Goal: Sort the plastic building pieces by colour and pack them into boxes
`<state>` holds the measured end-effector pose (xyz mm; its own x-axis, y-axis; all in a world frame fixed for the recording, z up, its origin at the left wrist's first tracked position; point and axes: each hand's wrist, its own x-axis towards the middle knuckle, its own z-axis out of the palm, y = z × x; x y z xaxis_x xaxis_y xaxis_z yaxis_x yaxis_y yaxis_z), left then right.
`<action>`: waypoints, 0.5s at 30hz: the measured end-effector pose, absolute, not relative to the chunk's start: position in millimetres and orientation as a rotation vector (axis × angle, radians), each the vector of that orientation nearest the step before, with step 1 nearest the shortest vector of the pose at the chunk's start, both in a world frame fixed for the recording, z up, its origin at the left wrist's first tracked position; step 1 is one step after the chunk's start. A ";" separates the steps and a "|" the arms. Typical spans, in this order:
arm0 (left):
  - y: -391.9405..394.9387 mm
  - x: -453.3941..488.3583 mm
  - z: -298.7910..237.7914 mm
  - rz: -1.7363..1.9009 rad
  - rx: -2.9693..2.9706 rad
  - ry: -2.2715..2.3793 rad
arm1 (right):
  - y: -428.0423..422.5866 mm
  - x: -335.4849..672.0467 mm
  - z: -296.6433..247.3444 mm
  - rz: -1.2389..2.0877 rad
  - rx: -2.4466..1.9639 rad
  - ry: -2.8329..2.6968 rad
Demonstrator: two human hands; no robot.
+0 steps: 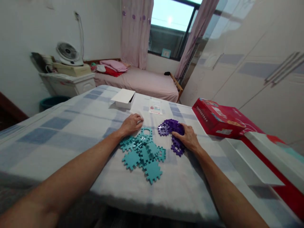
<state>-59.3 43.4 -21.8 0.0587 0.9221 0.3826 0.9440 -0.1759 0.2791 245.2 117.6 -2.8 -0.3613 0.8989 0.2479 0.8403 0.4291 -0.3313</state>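
Observation:
A heap of teal interlocking plastic pieces with toothed edges lies on the table, some solid squares and some with window-like cut-outs. At its upper left edge rests my left hand, fingers loosely bent and nothing visible in them. To the right is a curved pile of purple interlocking plastic pieces of the same toothed kind. My right hand is on that pile from the right, thumb and fingers closed around some purple pieces. The hand covers part of them.
A white box and a printed card stand beyond the pieces on the checked tablecloth. At right are a red box and an open white tray. A bed and a fan are farther back.

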 end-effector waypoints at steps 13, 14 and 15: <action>43.6 -59.1 -21.3 -0.742 -2.241 -1.990 | 124.7 255.2 0.9 0.087 -1.227 -2.150; 43.2 -58.7 -20.6 -0.743 -2.239 -1.992 | 124.4 255.4 1.1 0.085 -1.216 -2.139; 42.8 -58.2 -19.8 -0.743 -2.238 -1.992 | 124.1 255.7 1.5 0.089 -1.206 -2.127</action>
<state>-58.2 42.8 -19.8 0.0518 0.9220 0.3837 0.9481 -0.1662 0.2712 255.7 124.1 1.5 -0.3384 0.7811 0.5248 0.7344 0.5679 -0.3717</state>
